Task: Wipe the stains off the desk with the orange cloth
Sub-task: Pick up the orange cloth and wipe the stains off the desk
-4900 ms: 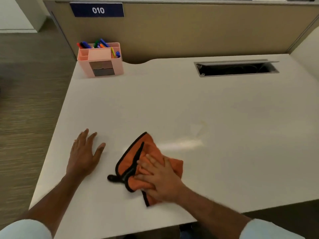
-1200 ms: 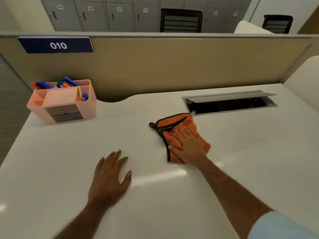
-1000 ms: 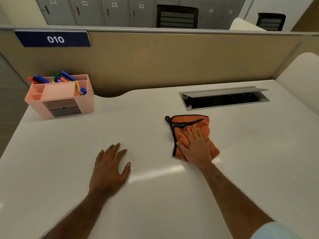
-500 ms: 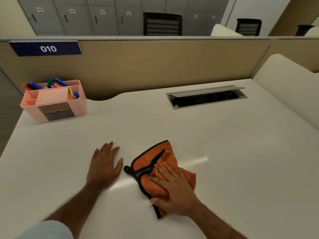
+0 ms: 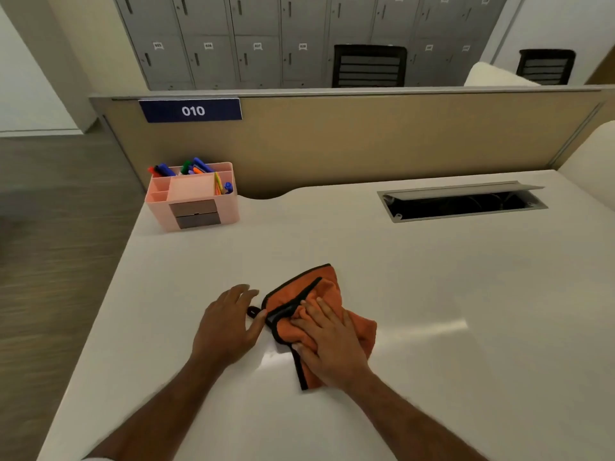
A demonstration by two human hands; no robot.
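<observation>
Both hands are resting flat on the tabletop (image 5: 432,294), fingers spread. Right hand (image 5: 332,347) is pressing palm-down on the orange cloth (image 5: 361,329), nothing pinched, just pushing it into the surface. Left hand (image 5: 229,324) is lying open right next to it, thumb touching or nearly touching the cloth's black-trimmed edge.

Cloth is looking soft and fuzzy, bunched into a rumpled fold, with dark piping running along its border and a little black loop (image 5: 253,311) sticking out at the left corner. It's sitting near the front middle of the tabletop, which is smooth, off-white and glossy enough to be throwing a pale glare streak. I can't make out any stains.

Further back, a pink plastic organizer (image 5: 194,207) holding colored markers is sitting at the left corner, and a rectangular metal cable hatch (image 5: 462,201) is standing open on the right.
</observation>
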